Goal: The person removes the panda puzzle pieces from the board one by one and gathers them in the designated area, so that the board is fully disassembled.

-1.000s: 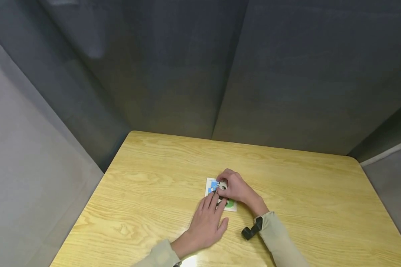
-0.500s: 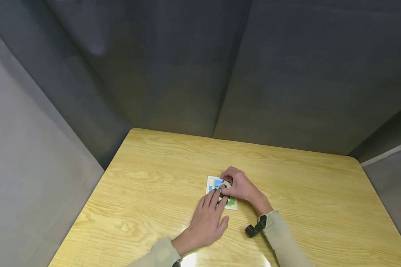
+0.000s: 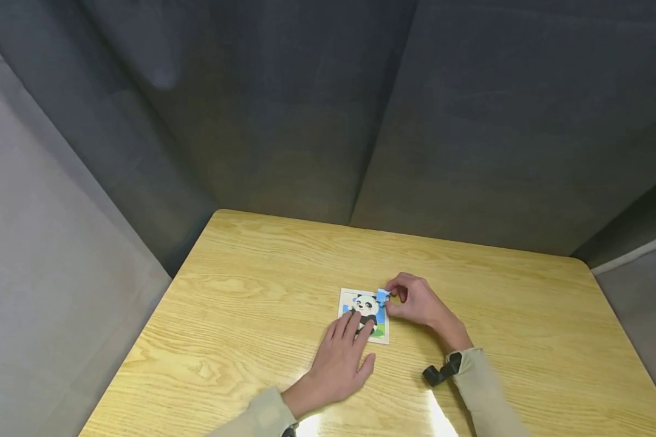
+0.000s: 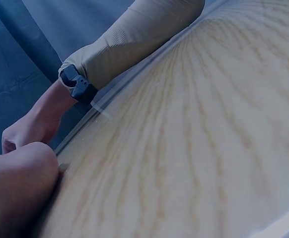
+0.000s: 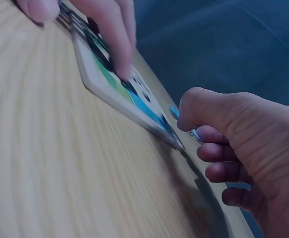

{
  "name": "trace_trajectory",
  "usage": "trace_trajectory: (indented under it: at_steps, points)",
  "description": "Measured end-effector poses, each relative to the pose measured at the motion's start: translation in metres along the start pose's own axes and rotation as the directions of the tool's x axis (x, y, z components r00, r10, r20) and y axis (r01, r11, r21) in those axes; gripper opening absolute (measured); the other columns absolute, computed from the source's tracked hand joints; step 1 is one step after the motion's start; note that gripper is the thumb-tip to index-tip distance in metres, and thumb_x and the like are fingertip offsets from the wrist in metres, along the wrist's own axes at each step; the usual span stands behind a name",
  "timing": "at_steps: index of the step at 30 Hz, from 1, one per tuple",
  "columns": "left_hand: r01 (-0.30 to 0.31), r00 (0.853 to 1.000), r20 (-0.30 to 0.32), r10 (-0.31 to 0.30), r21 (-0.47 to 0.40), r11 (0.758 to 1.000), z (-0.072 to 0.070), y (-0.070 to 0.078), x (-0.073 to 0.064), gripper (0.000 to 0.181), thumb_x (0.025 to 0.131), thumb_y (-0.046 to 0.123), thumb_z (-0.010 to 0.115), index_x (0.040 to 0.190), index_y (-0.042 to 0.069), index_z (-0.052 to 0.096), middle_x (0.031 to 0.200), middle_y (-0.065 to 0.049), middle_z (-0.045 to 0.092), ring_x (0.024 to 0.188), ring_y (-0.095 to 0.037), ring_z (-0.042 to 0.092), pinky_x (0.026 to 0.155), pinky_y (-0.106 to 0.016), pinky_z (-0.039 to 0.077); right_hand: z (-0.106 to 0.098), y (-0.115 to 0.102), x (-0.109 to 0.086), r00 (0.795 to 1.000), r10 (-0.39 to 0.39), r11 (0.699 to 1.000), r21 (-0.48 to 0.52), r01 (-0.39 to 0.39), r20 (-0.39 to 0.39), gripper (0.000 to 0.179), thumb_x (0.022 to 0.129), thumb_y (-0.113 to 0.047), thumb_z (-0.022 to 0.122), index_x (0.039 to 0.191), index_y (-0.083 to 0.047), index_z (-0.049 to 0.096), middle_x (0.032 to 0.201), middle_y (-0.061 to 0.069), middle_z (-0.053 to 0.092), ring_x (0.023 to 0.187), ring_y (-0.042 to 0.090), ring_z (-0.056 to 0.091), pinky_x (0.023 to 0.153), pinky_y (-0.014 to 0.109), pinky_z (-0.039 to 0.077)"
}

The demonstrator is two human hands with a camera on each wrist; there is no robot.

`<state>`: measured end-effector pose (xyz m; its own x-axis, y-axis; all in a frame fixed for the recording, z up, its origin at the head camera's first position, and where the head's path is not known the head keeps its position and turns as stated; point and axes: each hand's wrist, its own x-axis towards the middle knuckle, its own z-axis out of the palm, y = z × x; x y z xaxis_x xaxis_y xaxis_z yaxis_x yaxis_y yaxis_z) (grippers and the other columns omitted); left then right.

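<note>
While grey fabric (image 3: 49,230) hangs at far left, the left hand (image 3: 338,369) rests on the panda puzzle (image 3: 366,304), fingers straight, slightly spread, gripping nothing. Puzzle lies flat on the tabletop (image 3: 240,315), white border, near mid-table. At its upper right corner, a blue puzzle piece (image 3: 381,296), pinched by thumb and fingers of the right hand (image 3: 416,301); can't tell if piece touches the board. Black wrist mount (image 3: 441,371) at the right cuff.

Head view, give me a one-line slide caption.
The left hand rests on a panda puzzle as the right hand pinches a blue piece near the puzzle's corner.
</note>
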<state>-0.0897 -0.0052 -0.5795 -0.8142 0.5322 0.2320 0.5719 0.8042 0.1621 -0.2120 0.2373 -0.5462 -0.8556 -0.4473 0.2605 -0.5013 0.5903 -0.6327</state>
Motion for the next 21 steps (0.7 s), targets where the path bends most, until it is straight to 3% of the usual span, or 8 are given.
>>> trace_trajectory:
  at_steps: [9,21]
  points:
    - [0.002,1.0,0.005,-0.002,-0.011,1.0,0.001,0.0,0.0,0.063,0.109,0.046,0.033,0.163,0.013,0.034,0.165,-0.018,0.032,0.155,-0.037,0.025,0.123,-0.052,0.028,-0.018,0.016,-0.01,0.998,0.044,0.999,0.006,-0.043,-0.045,0.026,0.073,-0.005,0.086,0.096,-0.005,0.075,0.082,0.007,0.065,0.066,0.02,0.056,0.057,0.021,0.044]
    - [-0.01,1.0,-0.005,0.01,-0.024,1.0,0.002,0.0,-0.002,0.063,0.11,0.045,0.031,0.163,0.012,0.033,0.166,-0.019,0.031,0.156,-0.038,0.024,0.123,-0.052,0.027,-0.027,0.039,-0.015,0.993,0.093,0.995,-0.04,-0.096,-0.077,0.024,0.074,-0.004,0.086,0.096,-0.003,0.076,0.079,0.003,0.063,0.064,0.012,0.05,0.057,0.023,0.043]
